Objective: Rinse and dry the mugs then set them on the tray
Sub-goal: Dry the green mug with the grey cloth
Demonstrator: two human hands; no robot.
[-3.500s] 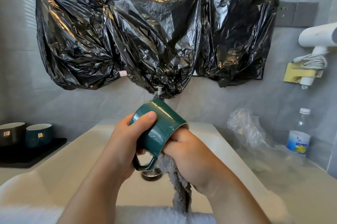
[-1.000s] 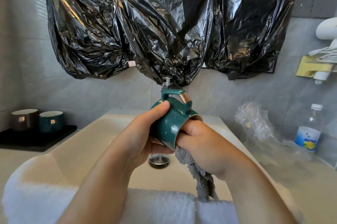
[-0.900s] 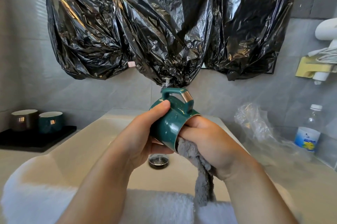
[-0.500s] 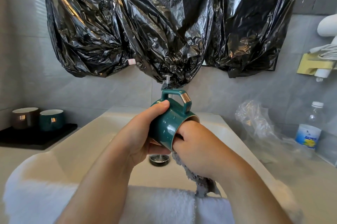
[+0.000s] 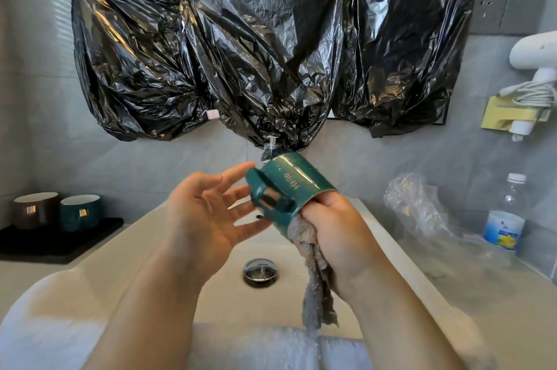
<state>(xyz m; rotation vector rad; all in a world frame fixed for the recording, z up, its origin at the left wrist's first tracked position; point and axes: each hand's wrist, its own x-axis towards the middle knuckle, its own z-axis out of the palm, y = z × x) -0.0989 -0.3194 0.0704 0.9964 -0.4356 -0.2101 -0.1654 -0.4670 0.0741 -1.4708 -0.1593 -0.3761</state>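
A green mug lies on its side in the air over the sink, bottom pointing away from me, handle toward the left. My right hand has its fingers inside the mug's mouth together with a grey cloth, whose tail hangs down. My left hand is spread with straight fingers, its fingertips at the mug's handle and base. At the far left a black tray carries a dark brown mug and another green mug.
The white sink with its metal drain lies below my hands. Black plastic bags cover the wall and the tap. On the right counter are crumpled clear plastic and a water bottle. A white hair dryer hangs at the right.
My left hand has released its grip on the mug and spread its fingers. The mug has turned, so its handle moved from the top round to the left. The cloth stays in its mouth.
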